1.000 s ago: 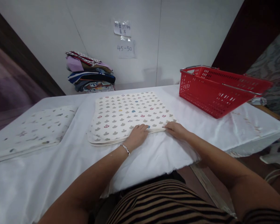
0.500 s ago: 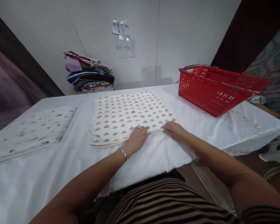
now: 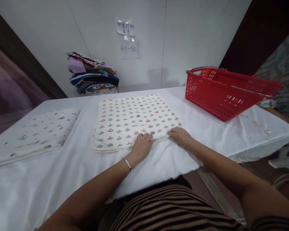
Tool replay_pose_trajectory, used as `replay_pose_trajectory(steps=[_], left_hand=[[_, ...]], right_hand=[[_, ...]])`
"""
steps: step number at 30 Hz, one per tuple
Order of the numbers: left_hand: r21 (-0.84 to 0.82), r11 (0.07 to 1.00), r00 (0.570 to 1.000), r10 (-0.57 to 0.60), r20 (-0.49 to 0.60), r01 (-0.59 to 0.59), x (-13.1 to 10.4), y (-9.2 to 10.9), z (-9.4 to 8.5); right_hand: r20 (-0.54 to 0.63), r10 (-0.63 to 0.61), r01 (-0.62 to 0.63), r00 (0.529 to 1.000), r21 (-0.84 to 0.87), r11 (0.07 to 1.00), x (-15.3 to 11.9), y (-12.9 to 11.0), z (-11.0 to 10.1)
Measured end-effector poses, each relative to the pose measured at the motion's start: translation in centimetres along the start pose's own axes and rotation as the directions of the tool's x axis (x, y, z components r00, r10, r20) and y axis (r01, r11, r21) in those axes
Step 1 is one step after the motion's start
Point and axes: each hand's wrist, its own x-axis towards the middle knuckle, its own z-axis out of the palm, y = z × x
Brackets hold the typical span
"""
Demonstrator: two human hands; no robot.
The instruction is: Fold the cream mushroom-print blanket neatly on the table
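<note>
A cream folded cloth (image 3: 130,123), printed with grey mushroom shapes and a few red, blue, green and yellow ones, lies flat in front of me. My left hand (image 3: 142,146) is at the middle of its near edge, fingers curled over the layers, the thumb hidden. At the near right corner, my right hand (image 3: 180,136) grips the edge with its fingers together. The layered edge shows between the two hands. Further left lies another folded cloth (image 3: 42,131), white with scattered dark prints.
A white sheet covers the table (image 3: 69,179). On its right side stands a red plastic basket (image 3: 212,96) with metal handles. A stack of folded clothes (image 3: 93,78) rises at the back left by the wall. Handwritten paper signs (image 3: 128,49) hang on the wall.
Both hands stay at the near edge of the mushroom-print cloth with almost no movement. The view has shifted very slightly.
</note>
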Motion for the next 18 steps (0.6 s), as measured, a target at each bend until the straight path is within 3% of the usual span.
replay_pose_trajectory(steps=[10,18], left_hand=[[-0.039,0.998,0.999,-0.041,0.002,0.041,-0.2,-0.3,0.4],[-0.188,0.972,0.989,-0.148,-0.017,0.142,0.0,-0.4,0.4]], right_hand=[[0.032,-0.007,0.008,0.999,-0.027,1.0,0.1,-0.6,-0.7],[0.036,-0.085,0.088,0.996,-0.077,0.993,2.5,-3.9,-0.2]])
